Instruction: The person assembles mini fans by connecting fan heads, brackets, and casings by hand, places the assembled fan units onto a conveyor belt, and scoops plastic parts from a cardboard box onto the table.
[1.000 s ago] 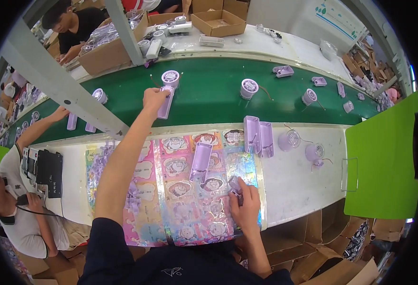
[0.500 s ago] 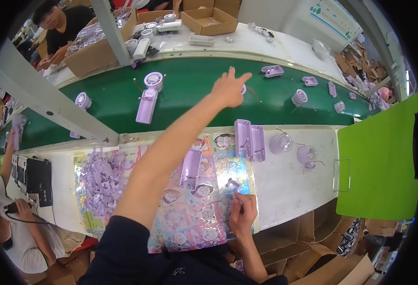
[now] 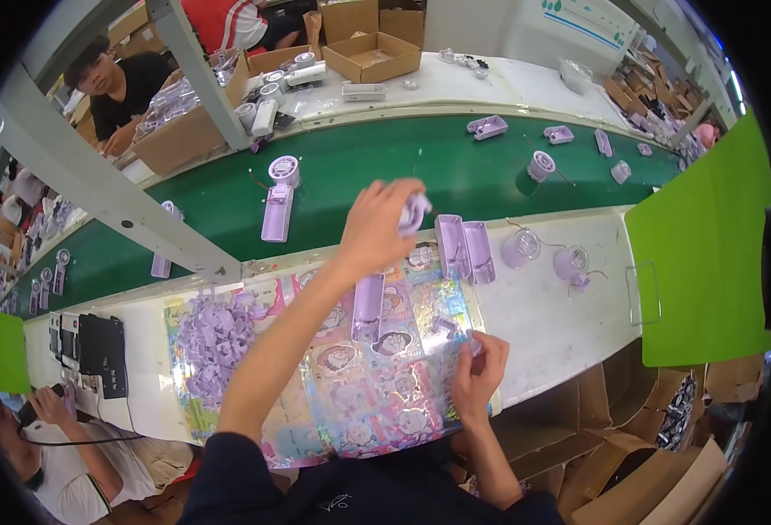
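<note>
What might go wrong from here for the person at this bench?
The left hand holds a round purple part close to two open purple trays; it might bump them.
The two wired purple cups could snag on something.
The left forearm is near the heap of small purple pieces and might scatter some.
</note>
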Demonstrator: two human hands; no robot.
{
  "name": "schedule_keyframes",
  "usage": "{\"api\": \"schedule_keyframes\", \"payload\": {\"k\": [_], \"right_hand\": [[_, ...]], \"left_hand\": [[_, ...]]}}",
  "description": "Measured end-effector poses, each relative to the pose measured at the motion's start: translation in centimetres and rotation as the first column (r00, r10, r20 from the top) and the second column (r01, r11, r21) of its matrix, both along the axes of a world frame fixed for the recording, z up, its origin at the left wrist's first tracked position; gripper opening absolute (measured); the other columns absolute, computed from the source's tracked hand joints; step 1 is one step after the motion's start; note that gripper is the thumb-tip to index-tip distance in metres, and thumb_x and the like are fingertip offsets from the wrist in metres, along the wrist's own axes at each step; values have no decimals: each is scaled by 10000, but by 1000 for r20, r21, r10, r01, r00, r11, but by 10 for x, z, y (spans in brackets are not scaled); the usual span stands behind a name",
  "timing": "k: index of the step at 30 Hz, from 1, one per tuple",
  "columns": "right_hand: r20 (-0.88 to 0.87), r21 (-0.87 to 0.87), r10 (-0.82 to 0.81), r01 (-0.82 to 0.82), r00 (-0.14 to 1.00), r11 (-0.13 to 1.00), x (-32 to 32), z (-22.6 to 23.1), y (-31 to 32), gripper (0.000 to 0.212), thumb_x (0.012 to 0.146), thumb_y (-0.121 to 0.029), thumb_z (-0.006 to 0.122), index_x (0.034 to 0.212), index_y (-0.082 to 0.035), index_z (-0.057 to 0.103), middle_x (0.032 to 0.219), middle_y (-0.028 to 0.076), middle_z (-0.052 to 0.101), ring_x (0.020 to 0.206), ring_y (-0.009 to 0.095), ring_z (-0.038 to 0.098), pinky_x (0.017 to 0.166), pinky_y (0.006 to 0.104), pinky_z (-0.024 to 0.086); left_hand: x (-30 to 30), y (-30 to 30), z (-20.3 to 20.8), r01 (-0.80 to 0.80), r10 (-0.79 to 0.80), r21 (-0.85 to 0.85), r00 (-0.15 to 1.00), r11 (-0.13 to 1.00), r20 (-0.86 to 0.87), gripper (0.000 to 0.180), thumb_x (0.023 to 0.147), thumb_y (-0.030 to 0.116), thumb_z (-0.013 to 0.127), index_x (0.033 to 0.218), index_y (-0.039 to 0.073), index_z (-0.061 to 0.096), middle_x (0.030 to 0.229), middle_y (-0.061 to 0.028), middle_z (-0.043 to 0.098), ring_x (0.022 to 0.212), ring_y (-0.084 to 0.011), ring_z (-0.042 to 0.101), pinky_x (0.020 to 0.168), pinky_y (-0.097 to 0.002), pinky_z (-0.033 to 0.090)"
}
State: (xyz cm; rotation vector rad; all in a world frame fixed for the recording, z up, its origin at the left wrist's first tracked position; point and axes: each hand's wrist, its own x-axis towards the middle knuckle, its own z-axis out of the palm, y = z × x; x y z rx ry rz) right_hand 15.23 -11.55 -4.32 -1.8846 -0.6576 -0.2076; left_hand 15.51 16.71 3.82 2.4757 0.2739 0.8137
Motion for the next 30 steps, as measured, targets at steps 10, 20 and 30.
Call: {"api": "schedule_keyframes", "payload": {"k": [10,20,30], "right_hand": [[-327,330,501,-400,801,855,-32,70,3,341,938,71,593,1276,27,621,991,46,510,765,106,595,660,243,518],[-676,348,538,-425,503,835,-50,54,-16,305,966,-17,634,1270,-23,621,1039,42,653,770,42,574,661,206,475],[-310,68,454,-457,835,887,-83,68,2,328,885,-1,704,1210,-21,669,883,67,578,663,126,520,581,268,434]], "left_hand": [[-146,-128,-1,76,-77,-169,997,983,2,654,605,15,744,1229,75,558,1181,-139,573,1096,-367,538,953,-458,425],[-183,-165,-24,136,-137,27,989,990,46,566,642,66,745,1187,119,607,1229,-97,579,1166,-341,542,962,-498,419],[-194,-165,-55,136,8,-819,985,558,170,184,922,46,649,1090,-25,667,1136,-132,629,1070,-231,608,948,-331,466]]}}
